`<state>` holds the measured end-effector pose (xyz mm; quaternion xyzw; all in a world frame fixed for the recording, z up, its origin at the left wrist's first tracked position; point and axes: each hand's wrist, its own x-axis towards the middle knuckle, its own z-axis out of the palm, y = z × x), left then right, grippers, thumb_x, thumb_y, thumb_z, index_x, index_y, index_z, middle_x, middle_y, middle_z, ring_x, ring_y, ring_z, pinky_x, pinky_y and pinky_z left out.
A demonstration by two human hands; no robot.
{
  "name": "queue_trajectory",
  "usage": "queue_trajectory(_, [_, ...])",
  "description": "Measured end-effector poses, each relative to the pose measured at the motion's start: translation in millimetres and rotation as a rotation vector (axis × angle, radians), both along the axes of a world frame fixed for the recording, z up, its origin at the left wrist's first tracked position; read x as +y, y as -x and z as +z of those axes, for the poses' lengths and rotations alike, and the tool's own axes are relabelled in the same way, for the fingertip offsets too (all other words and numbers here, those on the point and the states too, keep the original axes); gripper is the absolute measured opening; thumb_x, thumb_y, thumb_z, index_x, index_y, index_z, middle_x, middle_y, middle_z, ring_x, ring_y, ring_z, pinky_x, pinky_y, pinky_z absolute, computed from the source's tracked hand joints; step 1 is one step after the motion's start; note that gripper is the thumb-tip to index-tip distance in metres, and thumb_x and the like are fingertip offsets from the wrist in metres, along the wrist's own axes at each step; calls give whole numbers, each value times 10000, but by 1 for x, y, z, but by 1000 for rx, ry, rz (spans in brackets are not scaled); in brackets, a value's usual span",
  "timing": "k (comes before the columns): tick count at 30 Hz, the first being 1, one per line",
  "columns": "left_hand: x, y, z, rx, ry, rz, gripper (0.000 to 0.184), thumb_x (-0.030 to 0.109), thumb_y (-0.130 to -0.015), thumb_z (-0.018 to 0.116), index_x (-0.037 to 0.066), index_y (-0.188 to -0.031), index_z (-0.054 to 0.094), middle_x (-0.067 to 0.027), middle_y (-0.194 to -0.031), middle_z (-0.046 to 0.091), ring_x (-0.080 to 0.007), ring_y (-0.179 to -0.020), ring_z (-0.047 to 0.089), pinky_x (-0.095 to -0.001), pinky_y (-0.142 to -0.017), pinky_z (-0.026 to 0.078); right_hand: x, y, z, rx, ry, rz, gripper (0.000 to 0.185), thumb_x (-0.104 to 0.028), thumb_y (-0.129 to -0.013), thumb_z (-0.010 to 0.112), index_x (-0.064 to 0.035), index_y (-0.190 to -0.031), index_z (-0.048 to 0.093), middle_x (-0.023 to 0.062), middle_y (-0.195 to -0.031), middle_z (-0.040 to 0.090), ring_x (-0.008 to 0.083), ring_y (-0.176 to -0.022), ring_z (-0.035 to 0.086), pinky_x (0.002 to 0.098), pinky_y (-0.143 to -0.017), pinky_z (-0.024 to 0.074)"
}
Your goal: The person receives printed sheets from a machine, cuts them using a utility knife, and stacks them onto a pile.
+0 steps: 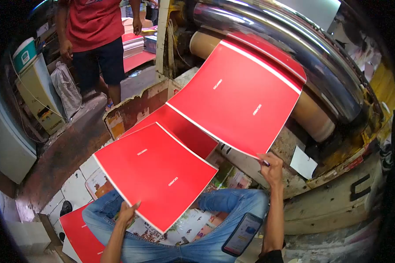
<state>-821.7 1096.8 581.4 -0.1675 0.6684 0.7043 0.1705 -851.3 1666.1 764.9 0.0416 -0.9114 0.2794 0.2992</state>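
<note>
My left hand [127, 212] grips the near edge of a red printed sheet [158, 175] with white borders and small white lettering, held over my lap. My right hand [272, 168] pinches the lower corner of a second red sheet [239, 96], with a small dark pen-like object [265, 163] also in its fingers. That sheet's far end curves up against a shiny metal roller [285, 52], above a brown roller [314, 116]. Another red sheet [180, 131] lies partly hidden between the two. A phone [242, 234] rests on my right thigh.
More red sheets [81, 232] lie at my left side. A person in a red shirt [94, 26] stands behind a low worn barrier [131, 105]. Stacked paper [133, 46] is beyond. A white card [303, 162] sits on the machine's ledge at right.
</note>
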Motion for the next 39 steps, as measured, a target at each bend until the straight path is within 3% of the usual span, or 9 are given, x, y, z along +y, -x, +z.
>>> queue_trajectory(4, [42,72,-26,33,-87,15,362,148,-879,711,-43,-1156,577,-161,-968,687,-223,-704,689,-348,-501,582,-29,-28,13,-68,-14,-31,374,114,-682,618,-67,-982,749,161,-808,684,247,-686,672,303,-600,496])
queue_trajectory(12, [58,165,20,1102,258,160,646,141,-865,725,-31,-1376,371,-208,-1243,564,-307,-1063,620,-423,-921,543,-69,-66,21,-161,-35,-6,365,38,-693,630,-84,-1019,739,174,-956,709,293,-822,707,326,-696,550])
queue_trajectory(15, [51,180,12,194,-1264,140,904,156,-807,781,-21,-1457,178,-242,-1301,495,-325,-1173,547,-453,-1023,456,-83,-74,24,-171,-17,5,408,35,-669,600,-92,-1032,738,166,-968,711,288,-818,711,323,-696,560])
queue_trajectory(16, [55,172,-5,638,-567,231,987,195,-768,813,-20,-1464,147,-239,-1309,490,-326,-1205,521,-463,-1042,433,-88,-77,25,-160,-4,21,427,29,-656,586,-96,-1035,738,159,-970,713,283,-814,713,319,-690,562])
queue_trajectory(20, [62,169,-30,477,4,230,1099,260,-672,871,-31,-1459,161,-233,-1349,468,-346,-1252,475,-464,-1065,397,-99,-86,28,-238,-62,29,468,-10,-650,580,-117,-1083,723,135,-971,716,271,-762,712,320,-661,574])
queue_trajectory(22, [74,168,-72,514,871,-27,989,248,-669,867,-43,-1413,284,-236,-1328,491,-340,-1224,505,-469,-1040,415,-101,-88,30,-242,-66,21,459,-16,-650,587,-117,-1076,724,133,-966,715,276,-758,711,326,-665,576])
queue_trajectory(30, [176,99,131,206,-186,-786,813,362,-737,844,13,-1361,457,-154,-1282,573,-264,-1277,477,-430,-1058,403,-120,-109,43,-393,-206,76,508,-80,-644,635,-152,-1143,695,79,-1055,704,271,-822,701,351,-683,581])
queue_trajectory(33, [213,83,113,-85,-1186,-262,651,187,-872,729,-15,-1388,388,-132,-1359,505,-242,-1268,482,-432,-1082,384,-129,-122,46,-443,-164,97,512,-124,-655,654,-161,-1165,683,81,-1063,702,264,-808,701,349,-657,578])
queue_trajectory(39, [224,60,139,109,-728,-121,561,96,-880,704,10,-1357,422,-134,-1311,536,-248,-1211,530,-412,-1026,456,-143,-133,55,-541,-210,102,491,-84,-648,652,-146,-1133,701,92,-1061,704,296,-821,695,359,-693,580])
